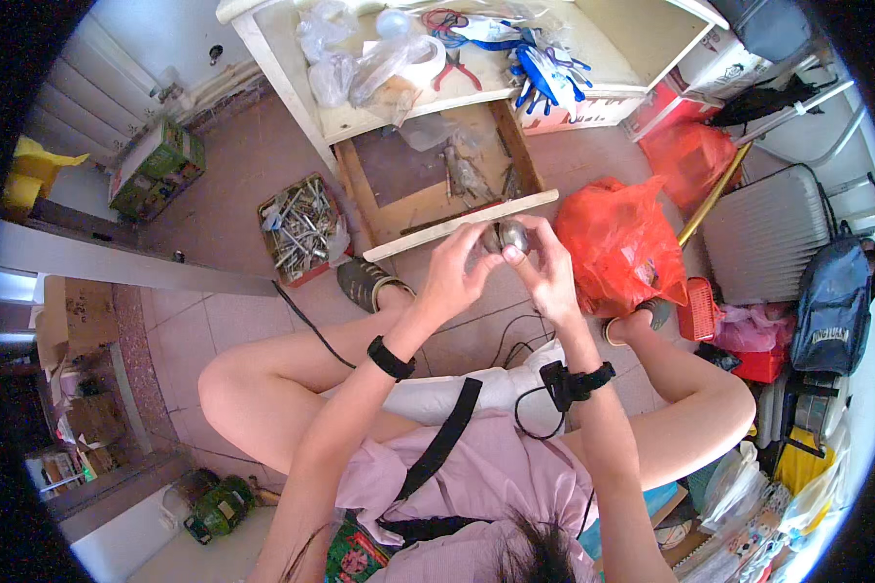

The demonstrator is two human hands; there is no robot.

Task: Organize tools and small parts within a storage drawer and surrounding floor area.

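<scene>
My left hand [458, 271] and my right hand [550, 271] meet in front of me, both gripping a rounded, shiny metal piece [512, 235] that looks like a knob. A dark gap divides it into two parts; the fingers hide much of it. Just beyond the hands is the front board of a pulled-out wooden drawer [467, 222]. Inside the drawer lie a clear plastic bag of small items [468, 173] and some loose bits. To the left on the floor, a box [302, 229] is heaped with screws, bolts and other metal hardware.
Above the drawer, a white cabinet shelf [612, 62] carries plastic bags, red-handled pliers [457, 76] and blue-and-white work gloves [550, 76]. A red plastic bag [620, 248] stands close on the right, near a folding chair [769, 233] and a dark backpack [833, 306]. A black cable [310, 321] crosses the floor.
</scene>
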